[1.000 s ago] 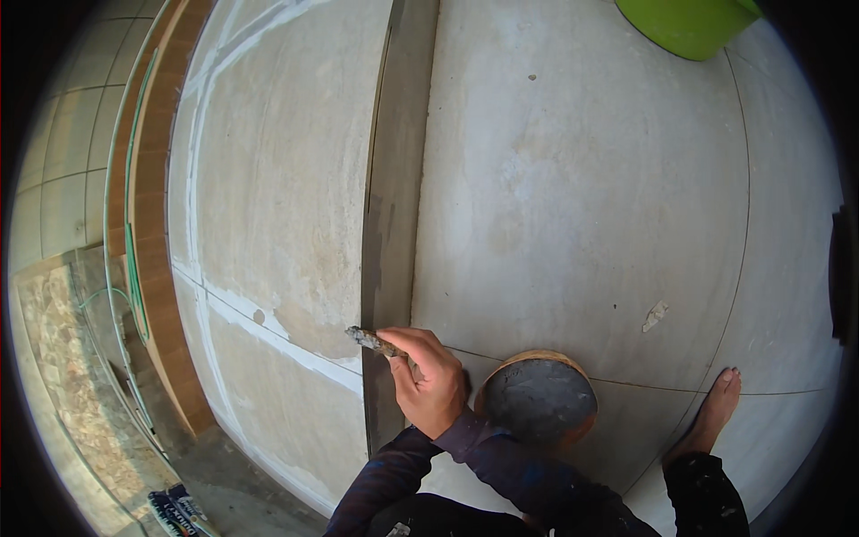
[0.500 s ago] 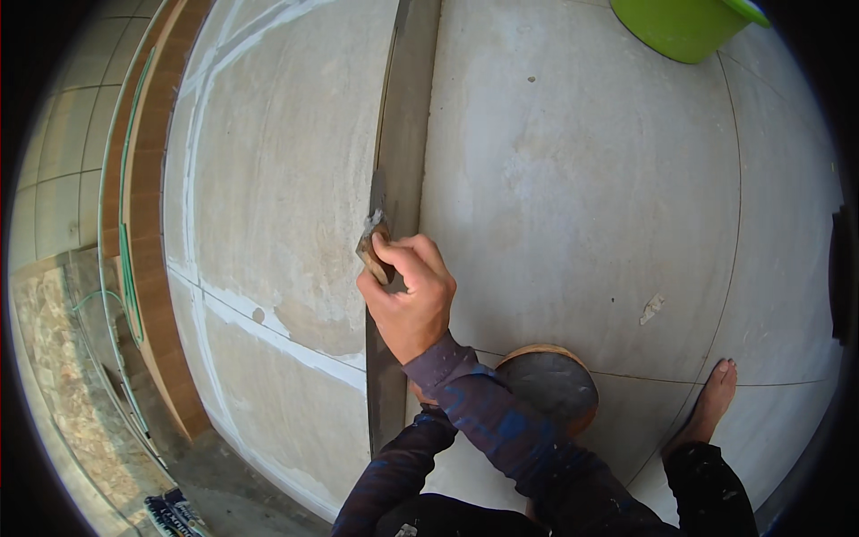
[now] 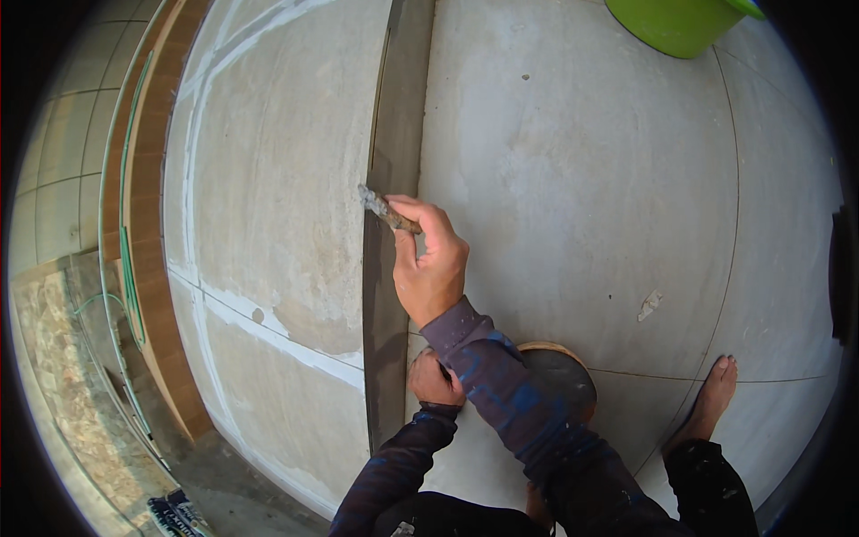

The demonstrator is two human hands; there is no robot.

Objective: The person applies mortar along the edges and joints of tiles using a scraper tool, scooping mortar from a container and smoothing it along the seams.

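Note:
My right hand pinches a small scraper with a brownish body, its tip caked in wet grey paste. The tip is over the left edge of a long dark grey step face, beside the upper tile surface. Below, my left hand is closed in a fist next to the step's foot; what its fingers hold, if anything, is hidden. A round shallow tub with a dark inside and tan rim stands right of it, partly covered by my right sleeve.
Whitish paste bands mark the joints of the left tiles. A green basin stands at the upper right. A pale scrap lies on the floor tile near my bare foot. Brown boards and a green cord run along the left.
My right hand has moved up and slightly right, turning the scraper so its tip points left over the step edge. My left hand, mostly hidden before, now shows.

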